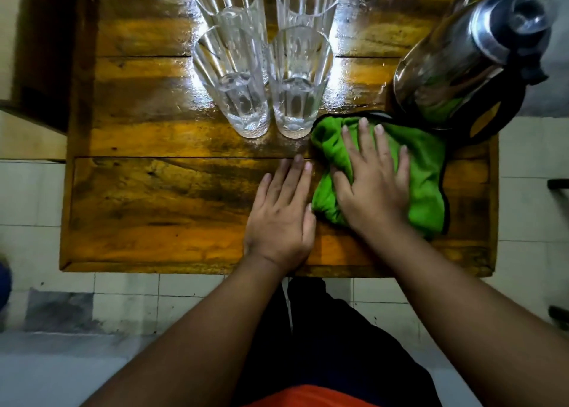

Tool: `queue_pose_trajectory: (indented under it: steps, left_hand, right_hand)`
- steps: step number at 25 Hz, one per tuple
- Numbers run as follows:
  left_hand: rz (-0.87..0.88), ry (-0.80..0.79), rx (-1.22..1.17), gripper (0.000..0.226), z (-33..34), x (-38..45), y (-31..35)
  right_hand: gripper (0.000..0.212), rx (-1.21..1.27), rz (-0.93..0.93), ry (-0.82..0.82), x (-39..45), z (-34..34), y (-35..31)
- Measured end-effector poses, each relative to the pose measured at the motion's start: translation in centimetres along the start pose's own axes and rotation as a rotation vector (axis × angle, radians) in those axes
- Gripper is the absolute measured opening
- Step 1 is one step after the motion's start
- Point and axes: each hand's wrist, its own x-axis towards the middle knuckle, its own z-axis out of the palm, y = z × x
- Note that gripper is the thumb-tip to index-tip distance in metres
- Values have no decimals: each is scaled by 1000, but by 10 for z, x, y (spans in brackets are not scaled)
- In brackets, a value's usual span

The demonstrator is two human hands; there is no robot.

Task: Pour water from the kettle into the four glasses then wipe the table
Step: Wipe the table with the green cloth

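While the right hand (pixel 374 188) pressed a green cloth (pixel 425 172) flat, fingers spread, left hand (pixel 281 212) lay beside it (fingers together), four glasses (pixel 264 68) and kettle (pixel 468 62) behind.

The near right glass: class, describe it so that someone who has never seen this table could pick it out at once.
Start from the wooden table, where four glasses stand in a two-by-two cluster left of the steel kettle. Take the row nearer the person; the near right glass is the one on the kettle's side. Alone among the four, its base sits right beside the green cloth under the right hand.
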Motion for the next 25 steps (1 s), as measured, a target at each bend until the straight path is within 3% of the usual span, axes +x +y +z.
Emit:
queue_pose_trajectory:
  steps: [4,7,13,20,25]
  left_hand:
    - [-24,55,-116,66,-10,-3,-16]
    - [-153,71,60,73,-15,-12,-44]
    - [-159,64,76,74,-13,-13,-46]
    - [-151,74,54,72,-12,-14,-48]
    - [-142,83,62,70,-10,-14,-49]
  right_hand:
    - [77,-59,-53,0,-63,14,1]
    - [78,-104,-99,-65,-92,20,4]
    - [71,14,46,-22,-13,5,-17]
    - [77,-91,-109,-87,-93,24,-23]
    - [72,-14,-18,-59,-23,11,-40]
